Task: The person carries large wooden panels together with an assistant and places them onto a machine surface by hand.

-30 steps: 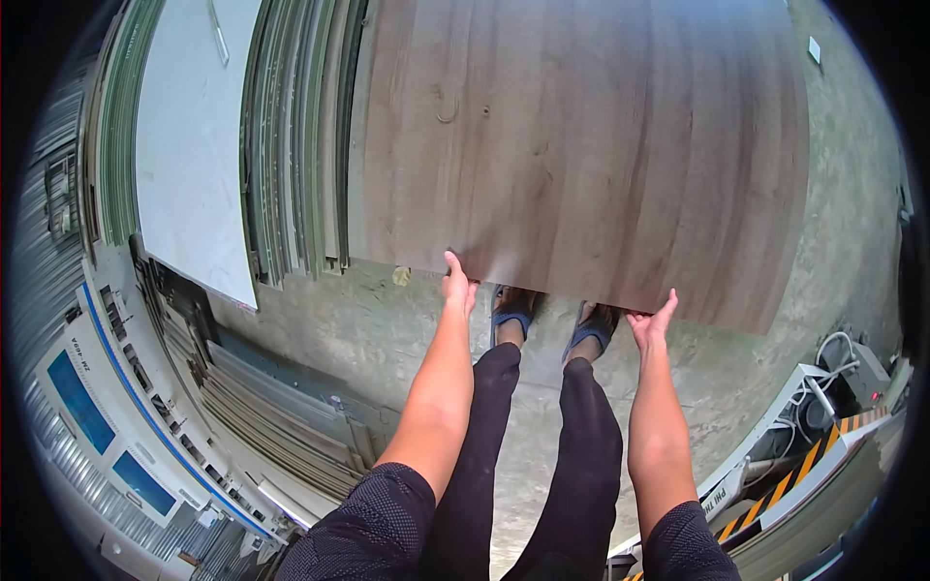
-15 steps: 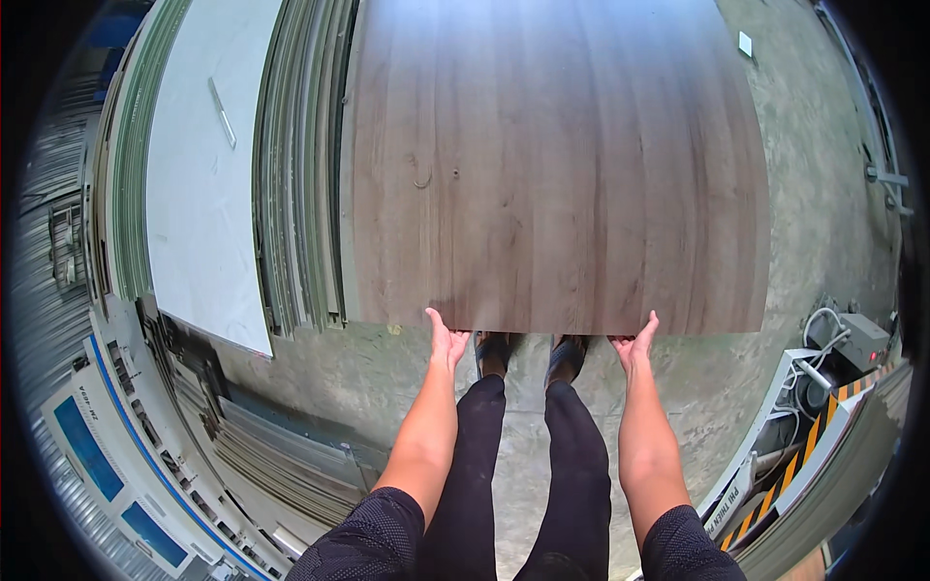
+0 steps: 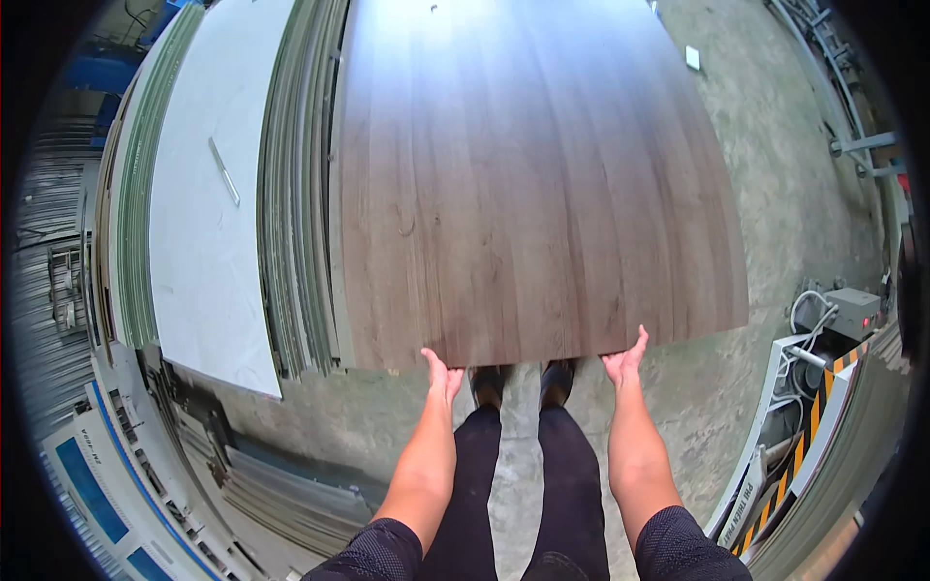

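A large brown wood-grain board [image 3: 542,213] stretches away in front of me, its near edge just beyond my feet. My left hand [image 3: 442,372] grips that edge left of the middle, thumb up and fingers tucked beneath. Toward the right, my right hand [image 3: 625,362] holds the same edge in the same way, its thumb pointing up. The fingers under the board are mostly hidden. Along its left side the board lies close against a stack of panel edges.
Stacked panels [image 3: 308,194] stand to the left, beside a white sheet [image 3: 208,252] with a slim pale strip [image 3: 224,171] on it. A machine with black-and-yellow stripes [image 3: 809,426] and a grey box [image 3: 852,312] are at right. A white-and-blue machine [image 3: 92,484] sits lower left.
The board's near edge sits lower in view and slants more, its right end higher than its left. Both hands keep their hold. The surroundings have shifted slightly with my head.
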The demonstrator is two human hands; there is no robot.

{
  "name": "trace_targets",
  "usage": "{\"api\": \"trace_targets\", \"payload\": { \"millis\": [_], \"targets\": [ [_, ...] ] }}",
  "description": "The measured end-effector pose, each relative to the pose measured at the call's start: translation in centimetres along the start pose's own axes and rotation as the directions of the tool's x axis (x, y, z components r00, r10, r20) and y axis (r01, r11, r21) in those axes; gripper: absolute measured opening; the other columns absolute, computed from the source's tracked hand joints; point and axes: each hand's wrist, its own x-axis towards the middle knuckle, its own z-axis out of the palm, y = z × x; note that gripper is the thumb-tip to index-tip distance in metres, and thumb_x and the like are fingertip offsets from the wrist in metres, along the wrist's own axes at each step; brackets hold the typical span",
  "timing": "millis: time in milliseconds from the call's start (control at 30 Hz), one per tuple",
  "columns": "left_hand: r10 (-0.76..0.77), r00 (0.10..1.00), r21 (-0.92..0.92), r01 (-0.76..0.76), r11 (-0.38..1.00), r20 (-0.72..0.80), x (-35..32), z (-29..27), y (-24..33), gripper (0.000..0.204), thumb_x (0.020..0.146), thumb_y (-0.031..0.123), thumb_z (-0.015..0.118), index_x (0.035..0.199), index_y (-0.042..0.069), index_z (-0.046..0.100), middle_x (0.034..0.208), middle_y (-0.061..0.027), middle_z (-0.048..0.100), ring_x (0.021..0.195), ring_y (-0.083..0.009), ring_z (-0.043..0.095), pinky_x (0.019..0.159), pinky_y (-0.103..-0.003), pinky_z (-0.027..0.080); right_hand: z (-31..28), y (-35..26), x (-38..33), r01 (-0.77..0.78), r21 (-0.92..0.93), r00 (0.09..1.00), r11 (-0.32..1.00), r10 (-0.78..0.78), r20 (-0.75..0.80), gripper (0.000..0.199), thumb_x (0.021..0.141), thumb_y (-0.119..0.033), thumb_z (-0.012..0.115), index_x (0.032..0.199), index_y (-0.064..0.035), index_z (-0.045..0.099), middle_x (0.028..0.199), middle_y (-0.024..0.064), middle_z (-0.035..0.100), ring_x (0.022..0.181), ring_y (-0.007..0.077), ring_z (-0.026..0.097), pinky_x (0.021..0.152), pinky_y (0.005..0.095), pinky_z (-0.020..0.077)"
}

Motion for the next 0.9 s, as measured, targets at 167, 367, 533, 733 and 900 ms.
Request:
{"api": "trace_targets", "payload": {
  "millis": [167, 367, 533, 733, 900],
  "targets": [
    [-0.095, 0.993, -0.006, 0.095, 0.995, -0.072, -1.1, 1.6, -1.1, 0.093, 0.092, 0.076, 0.029, 0.155, 0.008, 0.023, 0.159, -0.01, 0.029, 0.142, -0.0329, 0.034, 0.116, -0.049, 0.032, 1.0, -2.1, -0.1, 0.046, -0.016, 0.994, 0.999, -0.047, -0.094, 0.085, 0.079, -0.069, 0.055, 0.14, -0.01, 0.048, 0.143, 0.0102, 0.051, 0.127, 0.0309, 0.049, 0.105, 0.0502, 0.04],
    [-0.113, 0.993, 0.029, 0.114, 0.993, -0.022, -2.2, 3.1, -2.3, 0.093, 0.092, 0.075, 0.028, 0.155, 0.007, 0.023, 0.159, -0.0118, 0.029, 0.143, -0.0331, 0.034, 0.114, -0.052, 0.034, -0.3, -4.6, -0.7, -0.018, -0.041, 0.999, 0.999, 0.016, -0.05, 0.082, 0.087, -0.07, 0.05, 0.145, -0.0121, 0.042, 0.146, 0.009, 0.048, 0.131, 0.0305, 0.047, 0.106, 0.0531, 0.0391],
    [-0.097, 0.995, 0.01, 0.097, 0.995, -0.011, -2.3, 1.3, 1.2, 0.086, 0.094, 0.072, 0.03, 0.153, 0.009, 0.029, 0.157, -0.0112, 0.033, 0.142, -0.033, 0.035, 0.117, -0.052, 0.031, 3.6, -2.2, -5.4, 0.064, -0.162, 0.993, 0.985, -0.079, -0.086, 0.091, 0.089, -0.072, 0.051, 0.151, -0.0086, 0.032, 0.15, 0.0105, 0.043, 0.131, 0.0318, 0.049, 0.104, 0.0548, 0.041],
    [-0.119, 0.993, 0.051, 0.119, 0.992, -0.009, -4.6, 2.5, 1.7, 0.086, 0.094, 0.071, 0.029, 0.152, 0.009, 0.029, 0.156, -0.011, 0.036, 0.14, -0.0333, 0.038, 0.115, -0.052, 0.034, 4.6, -3.8, -11.1, 0.187, -0.215, 0.96, 0.958, -0.225, -0.165, 0.088, 0.089, -0.072, 0.052, 0.143, -0.0031, 0.042, 0.138, 0.0108, 0.054, 0.116, 0.0295, 0.06, 0.091, 0.0512, 0.0516],
    [-0.124, 0.99, 0.056, 0.128, 0.99, -0.07, -7.4, 3.3, 2.4, 0.081, 0.095, 0.069, 0.034, 0.149, 0.01, 0.035, 0.151, -0.0105, 0.043, 0.134, -0.0322, 0.045, 0.108, -0.052, 0.04, 5.6, -4.9, -16.0, 0.2, -0.255, 0.958, 0.946, -0.243, -0.151, 0.087, 0.091, -0.07, 0.05, 0.143, -0.0003, 0.04, 0.14, 0.0126, 0.051, 0.119, 0.031, 0.057, 0.095, 0.0523, 0.0496]
  ]
}}
